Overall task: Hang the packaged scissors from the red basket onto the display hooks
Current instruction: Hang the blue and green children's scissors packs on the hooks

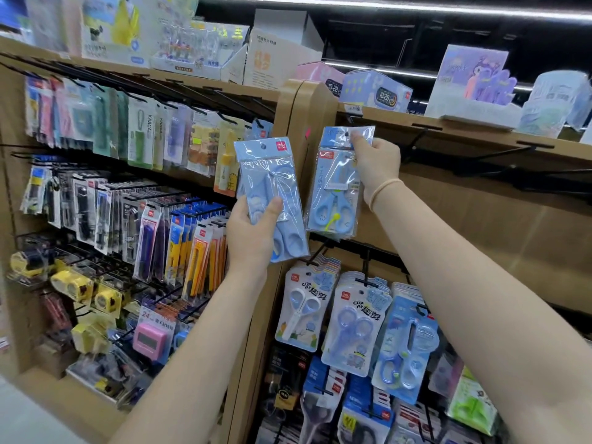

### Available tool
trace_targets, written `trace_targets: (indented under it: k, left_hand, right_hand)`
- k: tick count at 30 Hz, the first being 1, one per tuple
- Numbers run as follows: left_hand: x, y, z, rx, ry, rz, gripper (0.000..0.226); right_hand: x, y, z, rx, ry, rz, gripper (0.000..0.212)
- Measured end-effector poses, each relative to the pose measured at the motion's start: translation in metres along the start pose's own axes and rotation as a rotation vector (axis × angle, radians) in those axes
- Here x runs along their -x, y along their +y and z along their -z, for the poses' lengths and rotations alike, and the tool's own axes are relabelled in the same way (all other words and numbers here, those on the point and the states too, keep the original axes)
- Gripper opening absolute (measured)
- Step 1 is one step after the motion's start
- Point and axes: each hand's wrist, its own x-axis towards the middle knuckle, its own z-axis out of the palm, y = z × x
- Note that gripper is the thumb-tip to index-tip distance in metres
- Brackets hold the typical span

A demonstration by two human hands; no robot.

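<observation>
Two hands raised, left hand [250,232] gripping scissors pack [270,187], right hand [376,161] pinching another pack [336,184]

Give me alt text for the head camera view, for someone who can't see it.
A person's right hand pinches the top of a blue packaged scissors at a display hook, while the left hand grips a second blue scissors pack by its lower end. More scissors packs hang below.

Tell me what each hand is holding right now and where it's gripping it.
The left hand grips a blue scissors pack by its lower part; the right hand pinches another scissors pack at its top edge.
</observation>
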Motion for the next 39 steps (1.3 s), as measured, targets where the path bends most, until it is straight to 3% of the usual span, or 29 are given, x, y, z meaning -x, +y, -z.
trace_targets:
  k: [4,9,15,20,22,27,30,35,39]
  left_hand:
    - [-0.001,-0.001,-0.001,-0.005,-0.037,-0.022,0.015]
    - [0.001,-0.001,-0.004,-0.001,-0.072,-0.032,0.011]
    - [0.0,-0.001,-0.014,-0.009,-0.107,0.019,0.007]
    - [-0.005,0.005,-0.035,-0.071,-0.254,0.082,0.008]
    - [-0.006,0.008,-0.044,-0.095,-0.29,0.083,0.012]
    - [-0.008,0.014,-0.043,-0.121,-0.283,0.043,0.041]
    - [-0.007,0.012,-0.038,-0.132,-0.296,-0.013,0.057]
    - [-0.011,0.008,-0.037,-0.114,-0.286,-0.031,0.055]
    - [-0.013,0.005,-0.037,-0.148,-0.295,-0.02,0.051]
  right_hand:
    - [0.001,-0.004,0.002,0.029,0.002,0.004,0.048]
    - [0.001,0.003,0.01,0.138,-0.018,-0.022,0.038]
    - [0.026,0.008,0.032,0.282,0.071,0.126,0.039]
    - [0.042,-0.001,0.03,0.088,-0.272,0.003,0.047]
    - [0.044,-0.003,0.029,0.081,-0.325,0.058,0.04]
    - [0.028,-0.008,0.031,-0.011,-0.201,0.097,0.025]
    - [0.017,-0.01,0.026,0.025,-0.133,0.117,0.044]
    - [0.007,-0.009,0.015,0.079,-0.091,0.092,0.051]
    - [0.001,-0.006,0.011,0.115,-0.082,0.071,0.043]
